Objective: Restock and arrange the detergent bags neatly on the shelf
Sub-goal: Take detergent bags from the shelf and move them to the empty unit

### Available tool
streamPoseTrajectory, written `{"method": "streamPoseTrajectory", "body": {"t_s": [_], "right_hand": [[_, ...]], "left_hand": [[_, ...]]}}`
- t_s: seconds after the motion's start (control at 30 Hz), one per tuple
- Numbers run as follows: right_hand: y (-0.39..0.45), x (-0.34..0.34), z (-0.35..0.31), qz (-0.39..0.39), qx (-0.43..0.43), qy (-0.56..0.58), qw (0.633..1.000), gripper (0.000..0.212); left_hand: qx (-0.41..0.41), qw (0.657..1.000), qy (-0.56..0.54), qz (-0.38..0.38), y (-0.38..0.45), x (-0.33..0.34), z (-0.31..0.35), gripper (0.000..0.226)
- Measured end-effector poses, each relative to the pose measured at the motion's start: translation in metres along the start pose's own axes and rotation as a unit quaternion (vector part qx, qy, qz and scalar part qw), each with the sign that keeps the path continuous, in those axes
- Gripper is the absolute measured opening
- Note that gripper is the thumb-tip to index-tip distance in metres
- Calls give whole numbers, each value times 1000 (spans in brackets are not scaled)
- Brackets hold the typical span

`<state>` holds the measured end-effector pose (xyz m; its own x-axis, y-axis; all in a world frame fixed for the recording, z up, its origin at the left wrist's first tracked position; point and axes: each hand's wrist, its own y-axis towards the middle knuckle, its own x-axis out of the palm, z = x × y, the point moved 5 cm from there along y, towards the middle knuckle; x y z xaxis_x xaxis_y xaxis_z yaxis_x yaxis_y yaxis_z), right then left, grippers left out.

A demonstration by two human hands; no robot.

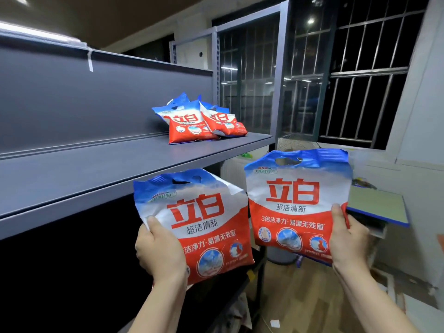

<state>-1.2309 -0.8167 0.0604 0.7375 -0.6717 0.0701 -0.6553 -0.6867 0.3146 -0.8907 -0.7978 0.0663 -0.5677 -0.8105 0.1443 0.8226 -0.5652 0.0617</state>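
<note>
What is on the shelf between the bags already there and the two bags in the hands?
Nothing: in the head view the shelf is bare from the shelved bags to its front edge, below the left bag and right bag.

Rear shelf bags mostly hidden

Two hands show, the left hand and the right hand, each holding one bag. At least three more bags sit on one shelf.
</note>
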Motion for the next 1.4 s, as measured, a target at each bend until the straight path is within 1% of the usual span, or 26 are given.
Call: {"method": "streamPoseTrajectory", "body": {"t_s": [0.1,0.23,0.33,0.47,0.63,0.83,0.97,1.0,1.07,1.1,1.17,1.2,1.23,1.27,1.3,1.4], "right_hand": [[52,5,7,-17,-6,1,1000,34],[106,15,14,-33,-5,18,999,37],[141,26,6,-37,-19,56,998,32],[185,49,-7,-29,-50,79,995,35],[240,94,-17,-18,-80,111,990,41],[302,168,-26,-66,-65,168,981,35],[334,206,-34,-75,-72,192,976,31],[342,216,-34,-78,-68,200,974,30],[355,235,-34,-89,-60,216,971,29],[360,245,-36,-97,-59,222,969,29],[370,266,-38,-118,-60,230,964,28],[373,274,-40,-122,-61,231,963,27],[376,284,-42,-131,-61,235,961,26],[379,297,-45,-144,-62,243,957,25],[384,310,-48,-159,-62,253,952,25],[397,358,-58,-184,-34,270,945,26]], "left_hand": [[24,999,-10,22,-5,47,13,35],[77,996,4,49,-4,96,42,35],[105,991,25,74,11,130,70,40],[117,988,26,98,44,175,111,41],[137,982,13,130,103,231,154,43],[139,974,42,175,181,292,189,43],[138,968,21,209,227,328,194,43],[143,968,17,207,238,338,190,42],[165,969,54,174,263,361,173,44],[169,967,104,158,278,371,160,54],[161,945,238,153,304,380,138,84],[161,926,306,151,310,380,130,96],[168,902,369,147,315,379,126,103],[178,877,425,137,317,378,123,104],[193,851,473,119,318,378,122,101],[254,778,569,79,317,379,122,87]]}}
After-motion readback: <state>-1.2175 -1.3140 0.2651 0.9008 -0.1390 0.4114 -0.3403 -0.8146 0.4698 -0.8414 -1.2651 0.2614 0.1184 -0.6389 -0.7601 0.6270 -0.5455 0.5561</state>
